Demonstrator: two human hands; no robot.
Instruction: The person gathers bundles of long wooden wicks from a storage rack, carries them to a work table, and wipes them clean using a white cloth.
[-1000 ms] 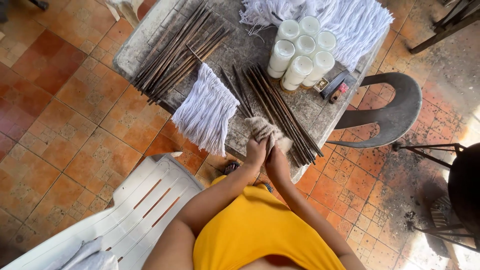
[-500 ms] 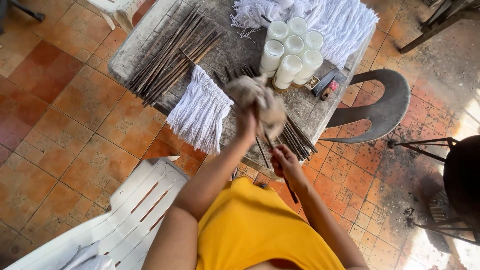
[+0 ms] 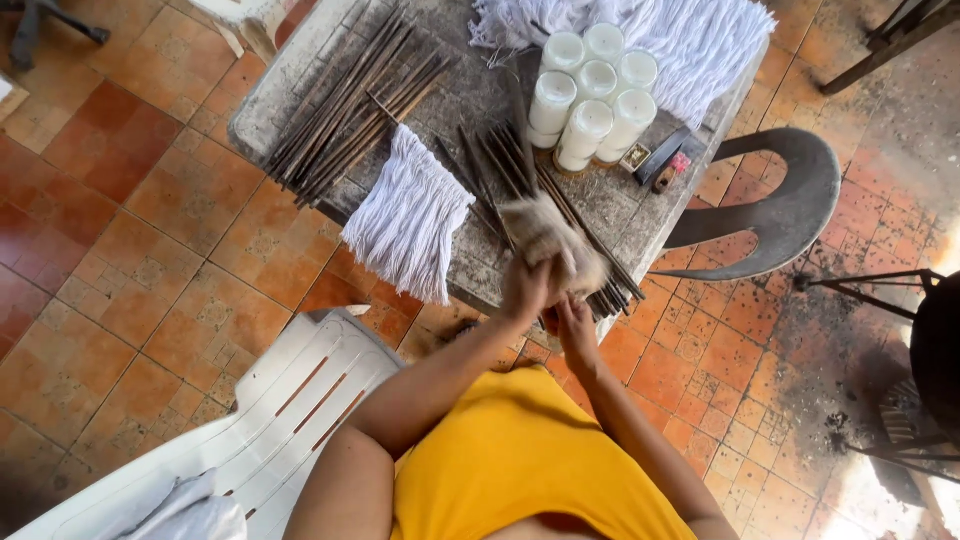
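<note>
We see white candles, a white string bundle, dark brown sticks, a grey table, orange-red floor tiles, and a yellow shirt.

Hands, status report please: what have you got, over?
Left hand and right hand both gripping a blurred grey-brown bundle. Dark sticks beneath. White candles beyond.

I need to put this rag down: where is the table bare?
Bare table lies between the far sticks and the candles, and at the right corner below the candles. The near edge is crowded: white strands, near sticks, both hands on the rag.
</note>
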